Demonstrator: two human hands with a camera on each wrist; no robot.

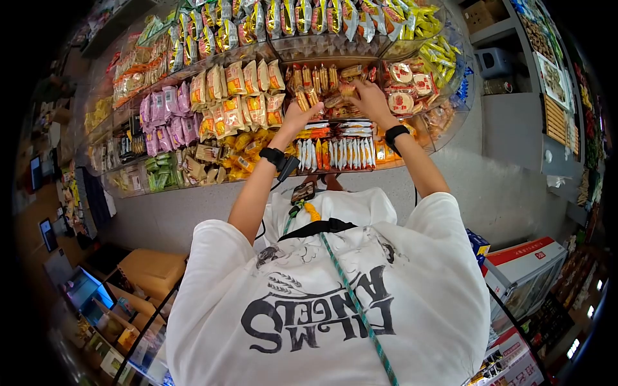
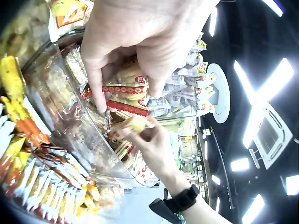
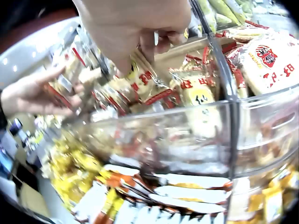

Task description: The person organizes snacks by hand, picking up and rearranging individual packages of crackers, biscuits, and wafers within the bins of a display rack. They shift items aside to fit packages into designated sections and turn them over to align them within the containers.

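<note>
In the head view both hands reach into a clear bin of rice cracker packets in clear wrappers with red bands. My left hand (image 1: 301, 118) is at the bin's near left; in the left wrist view its thumb and fingers grip two red-banded rice cracker packets (image 2: 127, 88). Further right, my right hand (image 1: 372, 103) reaches down into the same bin. Its thumb and fingertips pinch one rice cracker packet (image 3: 145, 80), tilted above the others. Another packet (image 3: 194, 91) leans upright beside it against the clear front wall (image 3: 187, 135).
Round white crackers (image 1: 402, 101) fill the bin to the right. Tan bags (image 1: 235, 109) and purple bags (image 1: 168, 106) stand to the left. White-and-orange packets (image 1: 344, 153) line the row in front. Yellow-and-silver bags (image 1: 309, 18) fill the raised shelf behind.
</note>
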